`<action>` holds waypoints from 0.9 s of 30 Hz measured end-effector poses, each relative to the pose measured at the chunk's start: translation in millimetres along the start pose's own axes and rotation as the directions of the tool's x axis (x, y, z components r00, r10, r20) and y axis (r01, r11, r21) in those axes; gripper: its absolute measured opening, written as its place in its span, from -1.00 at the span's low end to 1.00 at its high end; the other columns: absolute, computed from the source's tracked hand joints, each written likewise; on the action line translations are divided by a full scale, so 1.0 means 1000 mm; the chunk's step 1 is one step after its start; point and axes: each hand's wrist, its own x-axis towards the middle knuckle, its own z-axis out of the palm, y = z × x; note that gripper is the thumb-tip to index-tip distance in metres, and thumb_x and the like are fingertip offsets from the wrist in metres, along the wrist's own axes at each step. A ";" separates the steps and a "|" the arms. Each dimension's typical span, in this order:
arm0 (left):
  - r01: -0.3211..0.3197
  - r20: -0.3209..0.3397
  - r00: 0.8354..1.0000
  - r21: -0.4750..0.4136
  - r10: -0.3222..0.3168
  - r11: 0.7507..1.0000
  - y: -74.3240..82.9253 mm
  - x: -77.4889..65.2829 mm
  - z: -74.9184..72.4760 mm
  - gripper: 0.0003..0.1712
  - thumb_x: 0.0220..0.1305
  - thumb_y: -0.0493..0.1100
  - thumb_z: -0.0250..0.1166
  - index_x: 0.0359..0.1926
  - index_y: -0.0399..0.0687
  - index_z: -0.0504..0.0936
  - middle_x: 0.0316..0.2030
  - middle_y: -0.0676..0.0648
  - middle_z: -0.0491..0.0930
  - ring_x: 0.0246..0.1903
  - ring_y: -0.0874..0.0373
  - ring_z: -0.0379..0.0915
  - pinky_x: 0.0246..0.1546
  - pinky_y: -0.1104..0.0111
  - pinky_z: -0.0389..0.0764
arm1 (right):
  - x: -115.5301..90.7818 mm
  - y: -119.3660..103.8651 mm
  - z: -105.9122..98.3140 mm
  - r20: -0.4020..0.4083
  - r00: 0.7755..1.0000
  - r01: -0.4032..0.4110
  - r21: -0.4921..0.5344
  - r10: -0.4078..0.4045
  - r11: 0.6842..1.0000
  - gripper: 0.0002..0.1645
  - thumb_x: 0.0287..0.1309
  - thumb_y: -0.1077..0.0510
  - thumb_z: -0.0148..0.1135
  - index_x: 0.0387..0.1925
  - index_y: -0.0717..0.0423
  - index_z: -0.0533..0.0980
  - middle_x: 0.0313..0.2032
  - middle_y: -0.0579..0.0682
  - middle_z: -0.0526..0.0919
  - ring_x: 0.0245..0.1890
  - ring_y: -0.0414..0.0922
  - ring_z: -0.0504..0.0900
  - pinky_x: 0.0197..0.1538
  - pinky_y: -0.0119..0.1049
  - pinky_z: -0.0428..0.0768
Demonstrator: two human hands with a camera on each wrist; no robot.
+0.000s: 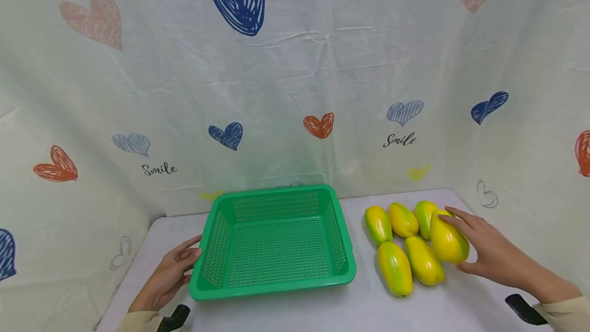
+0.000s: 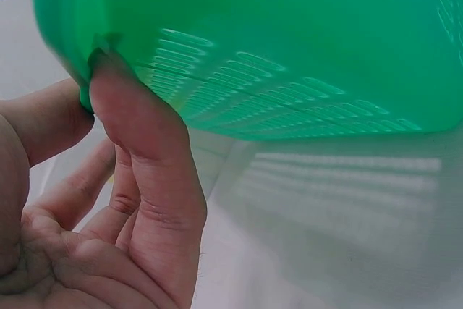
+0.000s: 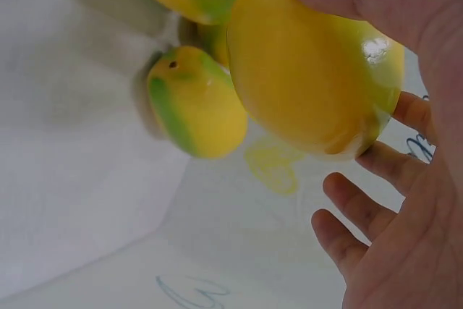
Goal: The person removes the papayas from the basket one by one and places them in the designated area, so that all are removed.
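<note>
My left hand (image 1: 168, 273) pinches the left rim of a green plastic basket (image 1: 276, 252), which has slotted walls and holds nothing inside. In the left wrist view, the fingertips of the left hand (image 2: 148, 157) lie right at the rim, close to the basket wall (image 2: 289, 19). Over on the right, my right hand (image 1: 495, 250) grips a glossy yellow-green mango (image 1: 446, 240) by its ends, thumb on one side and fingers on the other. That mango (image 3: 311, 70) is large in the right wrist view and overlaps its neighbours. Several more mangoes (image 1: 395, 269) lie grouped beside it.
A white cloth covers the table (image 1: 350, 311). Behind it hangs a pale curtain (image 1: 276, 76) printed with hearts and "Smile". The mango group lies just right of the basket, near the table's right edge.
</note>
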 end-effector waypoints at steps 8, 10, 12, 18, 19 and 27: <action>-0.001 -0.008 1.000 0.005 0.001 1.000 -0.001 -0.001 0.001 -0.29 0.68 -0.22 0.08 0.66 -0.25 0.02 0.01 -0.02 0.65 -0.13 0.16 0.71 -0.11 0.22 0.80 | -0.007 0.007 0.002 0.056 0.998 -0.028 -0.045 0.030 0.999 0.26 -0.48 0.13 0.88 0.38 0.12 0.43 0.42 0.31 0.35 0.26 0.34 0.40 0.11 0.53 0.51; -0.002 -0.009 1.000 0.007 0.002 1.000 -0.001 -0.001 0.001 -0.29 0.68 -0.22 0.07 0.66 -0.25 0.02 0.00 -0.01 0.65 -0.13 0.16 0.72 -0.11 0.23 0.80 | -0.009 0.009 0.003 0.068 0.997 -0.028 -0.057 0.032 0.998 0.26 -0.50 0.14 0.88 0.37 0.11 0.44 0.41 0.31 0.36 0.25 0.33 0.42 0.11 0.52 0.52; -0.003 -0.009 1.000 0.008 0.003 1.000 -0.001 -0.002 0.001 -0.29 0.68 -0.22 0.08 0.66 -0.25 0.02 0.00 -0.01 0.65 -0.13 0.16 0.72 -0.12 0.23 0.80 | -0.010 0.010 0.004 0.078 0.996 -0.027 -0.066 0.032 0.997 0.27 -0.53 0.15 0.89 0.37 0.10 0.45 0.41 0.30 0.38 0.24 0.32 0.44 0.11 0.51 0.54; -0.003 -0.003 1.000 0.007 0.003 1.000 0.001 -0.003 0.001 -0.29 0.68 -0.21 0.07 0.66 -0.25 0.01 0.02 -0.01 0.65 -0.13 0.16 0.72 -0.11 0.23 0.80 | -0.016 0.016 0.009 0.103 0.994 -0.031 -0.063 0.038 0.998 0.27 -0.55 0.18 0.89 0.37 0.09 0.46 0.41 0.29 0.40 0.22 0.30 0.47 0.10 0.47 0.58; -0.003 -0.002 1.000 0.006 0.003 1.000 0.001 -0.003 0.001 -0.29 0.68 -0.21 0.07 0.66 -0.25 0.01 0.02 -0.01 0.65 -0.13 0.16 0.72 -0.11 0.23 0.80 | -0.016 0.017 0.010 0.110 0.993 -0.032 -0.058 0.038 0.998 0.27 -0.55 0.18 0.88 0.37 0.10 0.45 0.41 0.29 0.39 0.22 0.31 0.47 0.10 0.48 0.58; -0.008 -0.007 1.000 0.012 0.008 1.000 0.000 -0.001 0.001 -0.28 0.68 -0.21 0.08 0.66 -0.25 0.02 0.02 -0.01 0.64 -0.13 0.17 0.71 -0.11 0.24 0.79 | -0.022 0.020 0.016 0.138 0.989 -0.039 -0.065 0.047 0.997 0.29 -0.57 0.23 0.88 0.38 0.06 0.45 0.42 0.25 0.40 0.24 0.30 0.49 0.13 0.45 0.59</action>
